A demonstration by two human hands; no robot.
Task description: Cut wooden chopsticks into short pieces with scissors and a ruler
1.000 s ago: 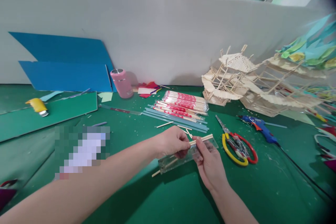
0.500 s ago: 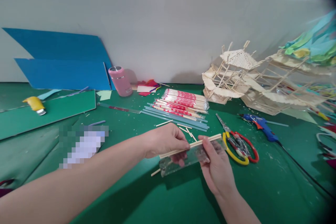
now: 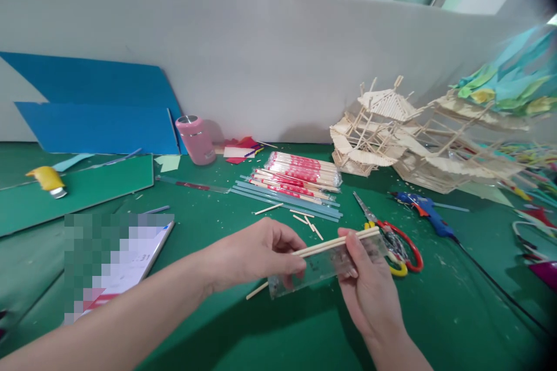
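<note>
Two pale wooden sticks lie side by side along the upper edge of a clear plastic piece, tilted up to the right. My right hand pinches sticks and plastic together near their right end, thumb on top. At the left end my left hand is closed around the sticks, with thumb in front and some fingertips behind the plastic. Its hand hides the sticks' left ends. Another stick pokes out below my left hand. Just right of my right hand lie scissors with red and yellow handles, partly covered by the plastic.
Beyond my hands are short cut sticks, blue-grey glue sticks and packed chopsticks. A blue glue gun with its cord lies right, before a stick-built pavilion model. A pink flask and yellow cutter stand left.
My left hand has slid leftward along the sticks, baring more of their middle. My right hand, with sticks and plastic, sits slightly lower and further right. The view has shifted a little.
</note>
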